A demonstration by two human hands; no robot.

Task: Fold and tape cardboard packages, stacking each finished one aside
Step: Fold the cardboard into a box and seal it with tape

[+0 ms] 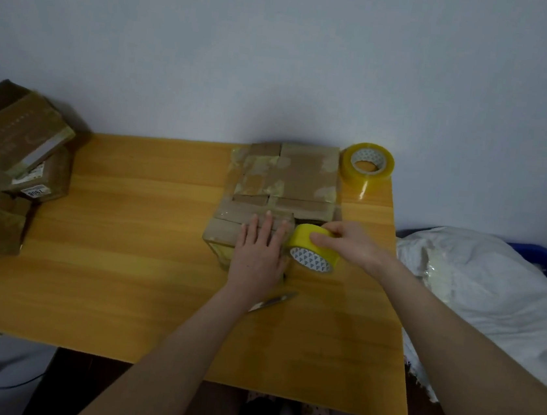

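Left hand (260,250) lay flat, fingers straight and slightly spread, palm down on top of the box (225,225). The box sat under this hand and extended to its left, resting on the table (123,258).

Right hand (350,243) gripped the roll (311,252), fingers curled over the yellow rim. The roll stood on edge just right of the left hand, against the box's right end. Whether a strip of tape ran onto the box could not be told.

Beyond both hands: cardboard (295,179), flat, with patches of old tape, touching the box's far side. Beyond the right hand: spare roll (367,163), lying flat.

Beside the left wrist: a thin metal tool (271,302), kind unclear.

Far left of the left hand: stack (16,150) of taped boxes. Right of the right forearm: white bag (495,283).
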